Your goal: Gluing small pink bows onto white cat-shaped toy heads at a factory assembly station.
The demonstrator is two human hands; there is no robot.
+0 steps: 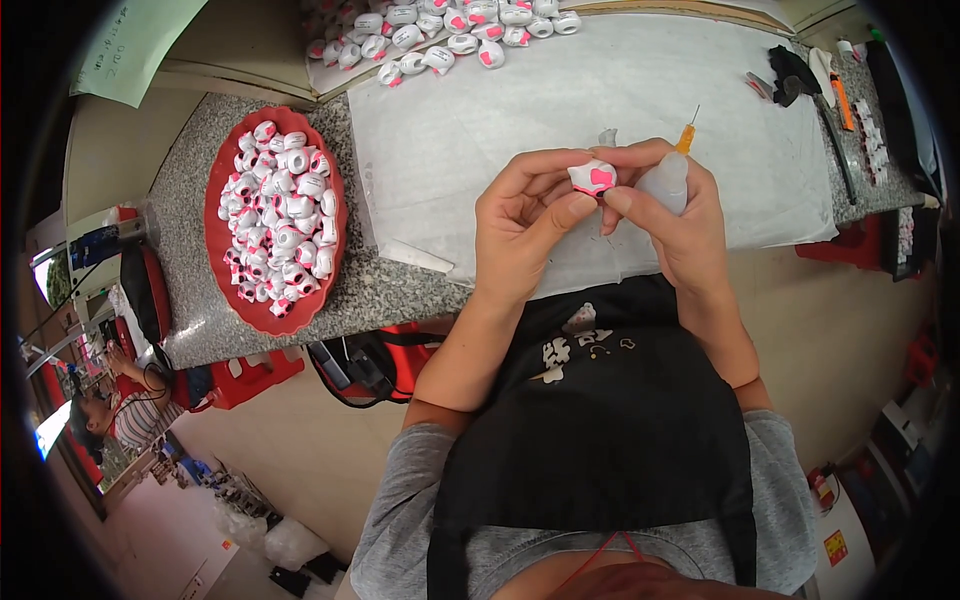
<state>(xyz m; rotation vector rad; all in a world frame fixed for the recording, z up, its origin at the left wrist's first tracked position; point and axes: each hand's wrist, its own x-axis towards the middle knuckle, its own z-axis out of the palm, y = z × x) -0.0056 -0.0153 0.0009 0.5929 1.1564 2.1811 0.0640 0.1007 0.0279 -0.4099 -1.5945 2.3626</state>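
Over the front part of the paper-covered worktop, my two hands meet around one small white figurine head with a pink bow (pixel 592 178). My left hand (pixel 530 215) pinches it from the left with thumb and fingers. From the other side, my right hand (pixel 690 215) has thumb and fingertips on it too. A translucent squeeze bottle (pixel 665 182) with an orange base and thin needle tip is tucked in the right hand's palm, its needle pointing up and away. The side of the figurine turned toward the fingers is hidden.
A red scalloped tray (pixel 217 215) heaped with similar white and pink heads stands left on the granite counter (pixel 375 290). More heads (pixel 440 58) lie at the paper's (pixel 450 130) far edge. Tweezers, black cloth (pixel 793 75) and an orange cutter (pixel 842 103) lie far right. Another person (pixel 140 415) sits at left.
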